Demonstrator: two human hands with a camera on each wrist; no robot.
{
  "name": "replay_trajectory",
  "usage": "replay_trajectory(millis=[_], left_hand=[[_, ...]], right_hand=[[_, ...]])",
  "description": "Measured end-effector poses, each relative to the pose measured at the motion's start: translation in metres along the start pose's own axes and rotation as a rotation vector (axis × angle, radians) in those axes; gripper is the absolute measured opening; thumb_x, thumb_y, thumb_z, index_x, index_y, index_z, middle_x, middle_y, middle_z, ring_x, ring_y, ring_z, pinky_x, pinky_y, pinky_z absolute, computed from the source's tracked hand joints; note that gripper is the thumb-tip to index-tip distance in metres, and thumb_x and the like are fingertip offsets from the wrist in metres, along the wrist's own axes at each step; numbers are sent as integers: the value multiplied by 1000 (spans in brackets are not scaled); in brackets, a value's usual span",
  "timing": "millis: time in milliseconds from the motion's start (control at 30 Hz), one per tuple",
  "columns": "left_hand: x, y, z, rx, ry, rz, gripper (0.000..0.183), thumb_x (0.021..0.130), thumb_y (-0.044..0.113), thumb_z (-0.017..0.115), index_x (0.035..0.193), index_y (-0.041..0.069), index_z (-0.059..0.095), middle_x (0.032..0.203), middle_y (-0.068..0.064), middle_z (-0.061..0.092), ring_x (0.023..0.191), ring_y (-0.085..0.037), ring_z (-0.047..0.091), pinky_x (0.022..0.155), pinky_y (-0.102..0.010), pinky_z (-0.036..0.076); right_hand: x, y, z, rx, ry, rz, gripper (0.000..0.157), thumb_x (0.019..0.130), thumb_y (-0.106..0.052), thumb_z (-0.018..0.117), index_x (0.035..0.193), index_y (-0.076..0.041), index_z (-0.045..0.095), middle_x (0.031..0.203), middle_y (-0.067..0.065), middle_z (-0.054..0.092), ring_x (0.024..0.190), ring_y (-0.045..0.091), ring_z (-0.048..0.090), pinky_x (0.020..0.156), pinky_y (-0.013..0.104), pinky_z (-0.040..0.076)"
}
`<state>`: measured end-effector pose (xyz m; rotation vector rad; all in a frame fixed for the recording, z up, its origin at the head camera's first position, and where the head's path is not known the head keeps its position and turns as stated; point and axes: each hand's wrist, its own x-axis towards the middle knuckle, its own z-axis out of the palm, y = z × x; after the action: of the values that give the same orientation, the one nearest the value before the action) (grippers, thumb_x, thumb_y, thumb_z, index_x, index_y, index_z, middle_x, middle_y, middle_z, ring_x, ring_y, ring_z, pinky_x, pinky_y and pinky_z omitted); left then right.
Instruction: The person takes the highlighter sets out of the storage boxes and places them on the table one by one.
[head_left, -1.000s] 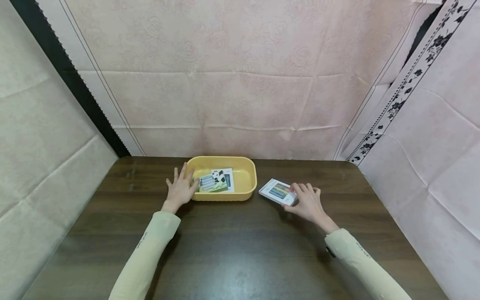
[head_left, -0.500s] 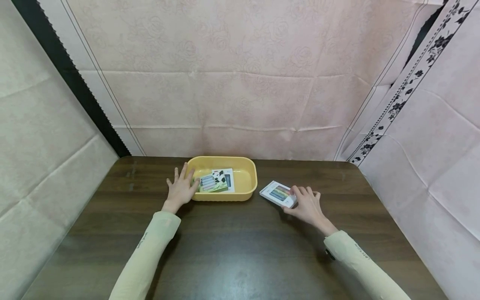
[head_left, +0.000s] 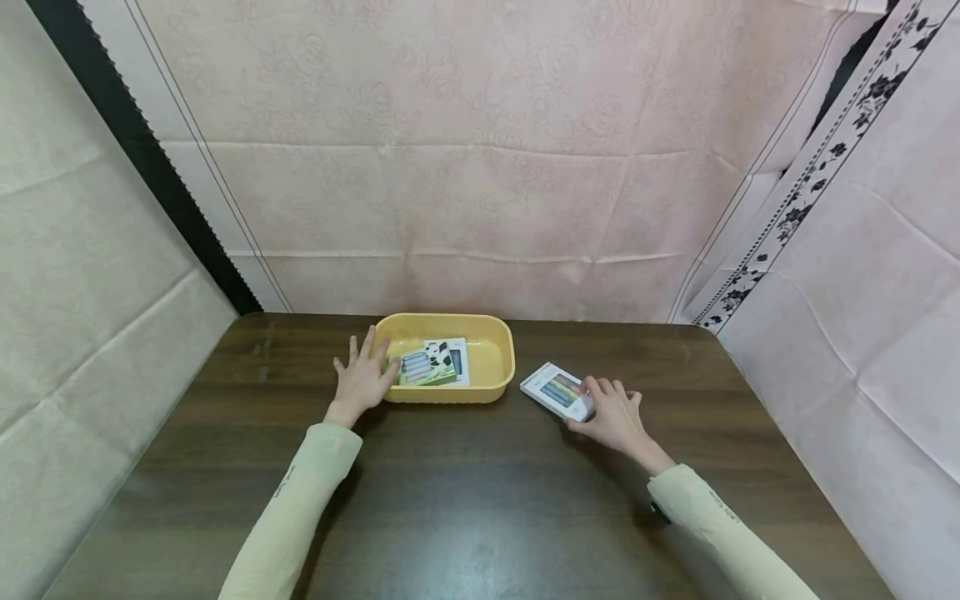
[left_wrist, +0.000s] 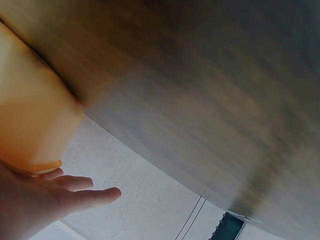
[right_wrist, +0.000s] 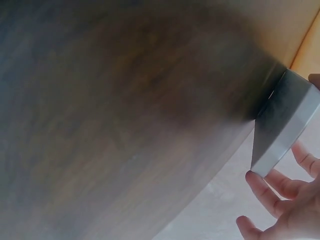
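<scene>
My right hand (head_left: 611,414) pinches a flat white box (head_left: 551,390) at its right end, thumb along the near edge and fingers on the far edge. Coloured sticks show on the front of this box. In the right wrist view the box (right_wrist: 287,125) is tilted, one edge down close to the table. Spread fingers of my left hand (head_left: 362,382) rest over the left rim of a yellow plastic basin (head_left: 491,346). Inside the basin lie a green and white pack with a cow-spot pattern (head_left: 431,365) and, partly under it, a white box (head_left: 459,346).
Both stand on a dark wood-grain table (head_left: 450,483), the basin near its back edge. Behind rises a pale pink cloth (head_left: 480,200), with further pale cloths at the left and right sides. The white box lies just right of the basin.
The white box and my right hand have shifted very slightly toward me. My left hand stays on the basin rim, and the basin's contents look the same.
</scene>
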<state>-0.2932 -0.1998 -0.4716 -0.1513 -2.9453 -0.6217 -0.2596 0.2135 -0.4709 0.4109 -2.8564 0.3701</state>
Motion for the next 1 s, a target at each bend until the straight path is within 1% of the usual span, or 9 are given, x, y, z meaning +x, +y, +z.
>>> replay_trajectory(millis=[233,533,700,1000], left_hand=[[0,-1,1,3,2,1,60,93,46,31,141,10,28,151,-13,2,133,-49,1,89,-77,8],[0,-1,0,-13,-6,4,60,93,46,31,141,9,28,151,-12,0,133,-49,0,90,-77,6],[0,-1,0,-7,-11,3,61,93,47,31,141,9,27,152,-12,0,133,-49,-1,90,-76,7],[0,0,-2,0,-13,-5,60,93,46,32,141,9,27,152,-11,-1,134,-48,-1,91,-76,8]], right_hand=[[0,1,3,1,-50,19,60,63,-52,72,105,-15,50,107,14,57,96,31,50,78,54,28],[-3,2,6,-16,-82,27,63,62,-57,71,104,-15,52,106,13,57,96,30,52,76,55,30],[-5,2,7,-23,-96,18,66,62,-58,70,107,-14,53,108,14,56,98,31,51,75,57,31],[-7,2,5,-12,-151,16,67,64,-58,69,111,-13,55,112,13,54,98,31,52,70,53,31]])
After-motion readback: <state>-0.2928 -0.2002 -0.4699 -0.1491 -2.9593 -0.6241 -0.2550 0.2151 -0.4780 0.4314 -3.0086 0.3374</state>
